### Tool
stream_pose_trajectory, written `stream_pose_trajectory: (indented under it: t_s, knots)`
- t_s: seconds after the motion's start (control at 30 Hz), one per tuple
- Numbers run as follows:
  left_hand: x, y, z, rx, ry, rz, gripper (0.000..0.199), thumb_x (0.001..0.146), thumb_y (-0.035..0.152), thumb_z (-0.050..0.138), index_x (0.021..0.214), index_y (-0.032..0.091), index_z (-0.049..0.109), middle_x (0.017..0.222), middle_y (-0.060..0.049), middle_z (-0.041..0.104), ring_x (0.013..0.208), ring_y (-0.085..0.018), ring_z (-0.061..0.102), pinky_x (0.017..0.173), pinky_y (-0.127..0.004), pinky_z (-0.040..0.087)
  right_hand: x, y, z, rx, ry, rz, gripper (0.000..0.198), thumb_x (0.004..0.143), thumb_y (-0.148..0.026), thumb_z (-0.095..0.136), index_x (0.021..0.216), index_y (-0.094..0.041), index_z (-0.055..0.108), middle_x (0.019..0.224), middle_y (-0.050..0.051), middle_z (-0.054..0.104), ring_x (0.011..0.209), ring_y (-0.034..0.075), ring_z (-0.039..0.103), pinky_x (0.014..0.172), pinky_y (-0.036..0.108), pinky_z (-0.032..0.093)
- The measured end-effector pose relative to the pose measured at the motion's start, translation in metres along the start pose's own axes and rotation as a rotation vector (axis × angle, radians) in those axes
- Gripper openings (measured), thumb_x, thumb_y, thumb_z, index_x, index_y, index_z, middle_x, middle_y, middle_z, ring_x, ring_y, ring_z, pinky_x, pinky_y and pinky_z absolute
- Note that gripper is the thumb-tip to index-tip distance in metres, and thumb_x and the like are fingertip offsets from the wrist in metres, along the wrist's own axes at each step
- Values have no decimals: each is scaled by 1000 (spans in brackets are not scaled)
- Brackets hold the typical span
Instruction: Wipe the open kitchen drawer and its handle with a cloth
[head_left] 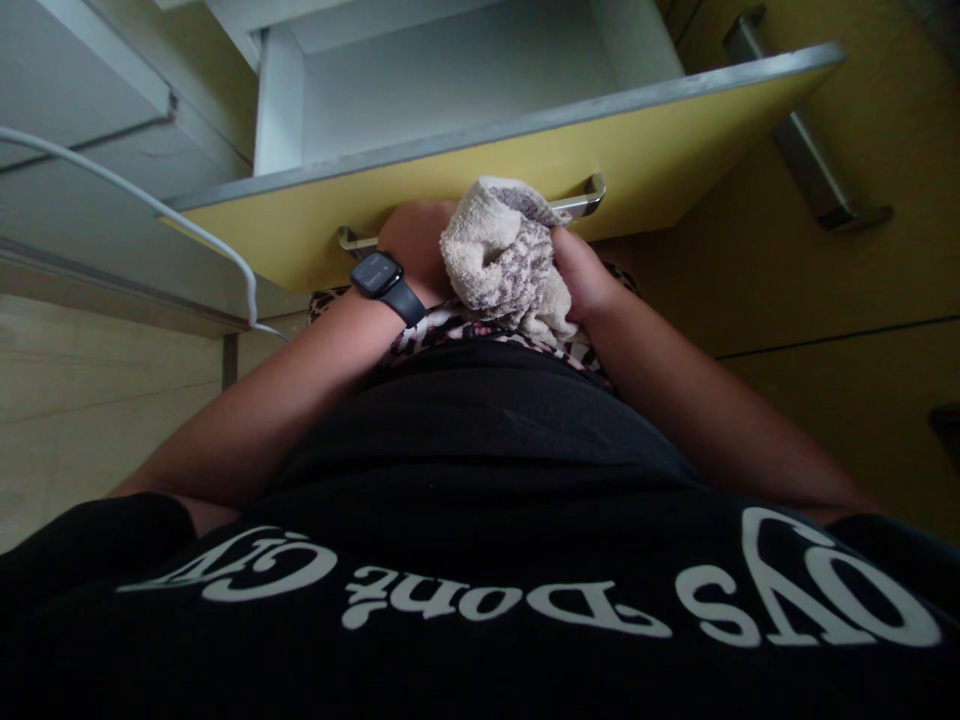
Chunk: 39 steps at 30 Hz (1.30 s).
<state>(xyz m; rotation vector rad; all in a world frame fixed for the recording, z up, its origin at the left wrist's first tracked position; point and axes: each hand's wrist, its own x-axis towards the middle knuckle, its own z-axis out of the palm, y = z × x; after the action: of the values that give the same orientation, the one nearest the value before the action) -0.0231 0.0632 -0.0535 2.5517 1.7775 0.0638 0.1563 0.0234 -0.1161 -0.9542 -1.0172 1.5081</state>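
Note:
A crumpled cream towel [510, 260] with dark purple-grey patches is bunched up between my two hands, in front of an open drawer. My left hand [424, 235], below a black smartwatch [377, 274], is closed against the towel's left side; its fingertips are hidden behind the cloth. On the other side my right hand [581, 275] grips the towel, with most of its fingers covered by the folds. Just beyond both hands is the yellow drawer front [660, 150], its metal handle [581, 203] partly hidden by the towel and my left hand.
The pulled-out drawer's pale inside [450, 90] lies ahead. To the right stands a yellow cabinet [825, 270] with another metal handle [825, 170]. A white cable [180, 210] curves past the drawer's left corner, above the tiled floor [97, 390].

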Motion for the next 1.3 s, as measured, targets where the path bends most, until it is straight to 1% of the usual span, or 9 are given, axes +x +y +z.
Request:
stream_pose_trajectory:
  t_s: [0.07, 0.23, 0.5, 0.7, 0.83, 0.9, 1.07, 1.3]
  knots:
    - [-2, 1, -3, 2, -12, 18, 37, 90, 46, 58, 110, 14, 61, 111, -7, 63, 106, -19, 61, 96, -43, 51, 0, 1, 0, 3, 3, -3, 57, 70, -67, 60, 106, -22, 63, 108, 3, 69, 130, 25, 52, 111, 42, 45]
    - [-5, 5, -6, -5, -20, 16, 38, 91, 46, 58, 109, 14, 62, 111, -7, 64, 105, -19, 61, 96, -43, 51, 2, 3, -2, 6, -7, -14, 54, 73, -64, 60, 106, -21, 63, 105, 3, 69, 128, 25, 53, 110, 42, 46]
    - [4, -1, 7, -11, 10, -57, 36, 94, 45, 51, 107, 12, 63, 108, -6, 64, 105, -19, 61, 94, -41, 52, 3, 4, -4, 7, -17, -17, 53, 73, -62, 60, 104, -19, 64, 106, 5, 69, 128, 25, 53, 109, 40, 46]
    - [5, -5, 10, -16, 29, -20, 37, 95, 45, 50, 105, 12, 63, 106, -5, 64, 105, -20, 62, 94, -40, 52, 1, 1, -2, -6, -29, -13, 57, 74, -64, 58, 107, -18, 63, 105, 5, 69, 126, 26, 54, 109, 43, 45]
    - [3, -2, 7, -10, 37, 20, 36, 91, 45, 58, 108, 13, 62, 107, -6, 64, 101, -19, 62, 91, -39, 53, 1, 1, -2, -9, -32, -17, 59, 72, -65, 59, 110, -19, 63, 106, 6, 69, 126, 25, 55, 109, 43, 45]
    - [2, -1, 5, -3, 34, 29, 36, 91, 45, 58, 109, 14, 61, 108, -6, 64, 100, -18, 62, 90, -39, 54, 1, 2, -2, -7, -34, -20, 60, 73, -65, 59, 111, -19, 62, 108, 6, 69, 126, 25, 55, 110, 42, 45]
    - [3, -2, 7, 4, 37, 30, 36, 91, 45, 57, 109, 14, 61, 109, -6, 63, 102, -19, 62, 91, -39, 53, 2, 4, -2, -10, -22, -24, 62, 73, -67, 58, 115, -21, 62, 110, 5, 69, 126, 24, 54, 110, 41, 45]
    - [3, -3, 8, -1, 45, 38, 35, 91, 44, 57, 109, 13, 61, 107, -6, 64, 100, -18, 62, 90, -39, 54, 3, 4, -2, 3, -7, -25, 59, 75, -63, 58, 115, -20, 61, 111, 5, 69, 128, 23, 53, 111, 41, 44]
